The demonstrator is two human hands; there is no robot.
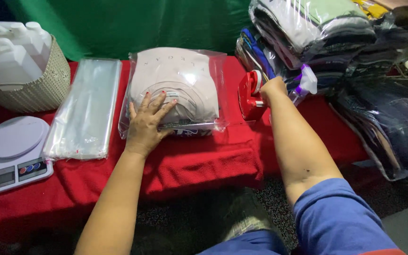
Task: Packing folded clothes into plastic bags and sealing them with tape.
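Clear plastic bag with a folded beige garment lies mid-table on red cloth; left hand presses it flat, fingers spread. Right hand closes on the red tape dispenser: sealing step, tape needed

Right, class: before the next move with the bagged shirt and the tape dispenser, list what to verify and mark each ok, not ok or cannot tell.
1. Left hand pressed flat on the clear plastic bag holding the folded beige shirt: ok.
2. Right hand at the red tape dispenser: ok.
3. Tape already pulled out: cannot tell.
4. Bag's flap folded shut under the palm: cannot tell.
5. Bag lying fully on the red cloth: ok.
6. Stack of empty clear plastic bags lying apart from the bagged shirt: ok.
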